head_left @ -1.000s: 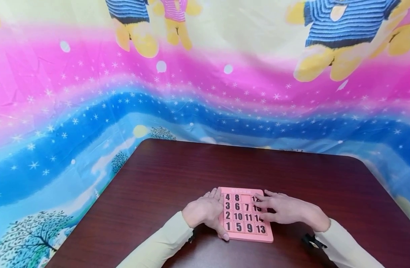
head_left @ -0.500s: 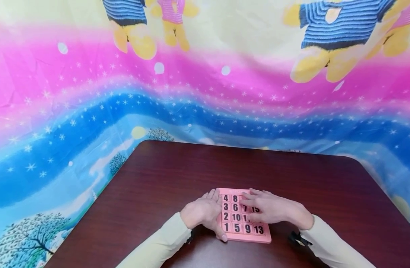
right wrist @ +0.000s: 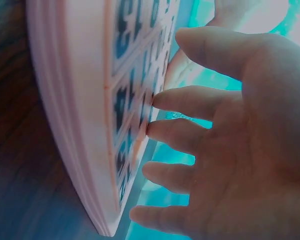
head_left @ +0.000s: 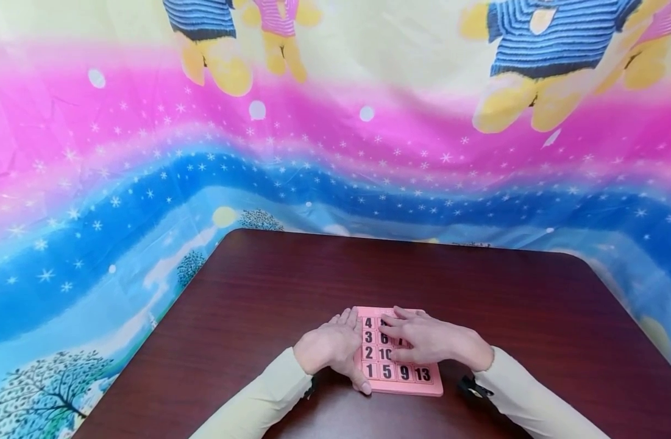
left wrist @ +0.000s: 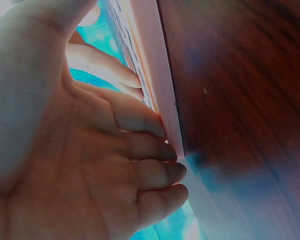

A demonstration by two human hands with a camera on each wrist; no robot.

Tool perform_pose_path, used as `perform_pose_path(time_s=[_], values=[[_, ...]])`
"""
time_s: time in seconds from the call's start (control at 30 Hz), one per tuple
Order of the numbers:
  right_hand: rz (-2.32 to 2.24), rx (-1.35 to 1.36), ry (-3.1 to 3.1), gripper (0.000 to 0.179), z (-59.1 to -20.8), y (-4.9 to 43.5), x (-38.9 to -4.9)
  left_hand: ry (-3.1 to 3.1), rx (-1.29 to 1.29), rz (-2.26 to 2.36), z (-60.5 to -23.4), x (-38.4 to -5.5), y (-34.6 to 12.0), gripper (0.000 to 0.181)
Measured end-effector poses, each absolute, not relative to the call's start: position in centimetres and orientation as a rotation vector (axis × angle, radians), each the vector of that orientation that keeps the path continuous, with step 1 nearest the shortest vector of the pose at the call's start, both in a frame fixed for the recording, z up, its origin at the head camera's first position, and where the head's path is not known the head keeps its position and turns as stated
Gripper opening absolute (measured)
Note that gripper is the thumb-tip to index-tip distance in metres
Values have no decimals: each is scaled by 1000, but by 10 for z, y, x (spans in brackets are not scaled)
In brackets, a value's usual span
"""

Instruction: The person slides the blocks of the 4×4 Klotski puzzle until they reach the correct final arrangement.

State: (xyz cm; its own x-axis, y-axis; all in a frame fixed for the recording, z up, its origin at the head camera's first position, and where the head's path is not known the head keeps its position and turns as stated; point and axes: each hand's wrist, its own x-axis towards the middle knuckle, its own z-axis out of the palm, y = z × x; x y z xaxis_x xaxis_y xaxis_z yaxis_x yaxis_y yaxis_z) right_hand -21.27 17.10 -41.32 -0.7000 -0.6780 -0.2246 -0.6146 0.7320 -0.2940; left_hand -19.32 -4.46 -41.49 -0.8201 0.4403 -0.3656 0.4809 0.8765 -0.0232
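Note:
A pink sliding number puzzle (head_left: 398, 388) lies flat on the table, its square tiles printed with black numbers. Along its left edge rests my left hand (head_left: 330, 347), fingers straight and pointing away, thumb by the near left corner. In the left wrist view, the fingers (left wrist: 155, 145) touch the puzzle's side (left wrist: 162, 75). My right hand (head_left: 436, 341) is over the upper tiles with its fingers spread, hiding several numbers. Seen from the right wrist, two fingertips (right wrist: 157, 129) meet the tile face (right wrist: 122, 110), while the others extend past or above it.
The dark reddish-brown table (head_left: 313, 268) has rounded far corners. Behind it and at both sides hangs a colourful printed curtain (head_left: 324, 146) with bears and snowflakes. A small black device (head_left: 474, 387) sits under the right sleeve (head_left: 524, 390).
My right hand has slid left across the puzzle, from the right column to the tiles nearer the left, covering more of the middle. The left hand stays at the left edge.

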Motion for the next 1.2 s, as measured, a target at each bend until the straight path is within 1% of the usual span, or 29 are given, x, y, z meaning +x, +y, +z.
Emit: perform_pose_path(time_s=[0.33,0.73,0.9,1.03,1.2], values=[[-288,-1014,2604,56,-411,180,-217,2704,690,-153,-414,-195,-43,136],[-278,-845,2602,51,-410,198,-216,2711,708,-166,-416,-193,-43,135],[-273,-821,2593,51,-408,199,-216,2712,715,-154,-416,-192,-43,135],[-268,-850,2598,54,-403,193,-214,2705,699,-153,-416,-193,-44,135],[-263,-965,2593,57,-398,178,-214,2700,696,-179,-416,-193,-45,136]])
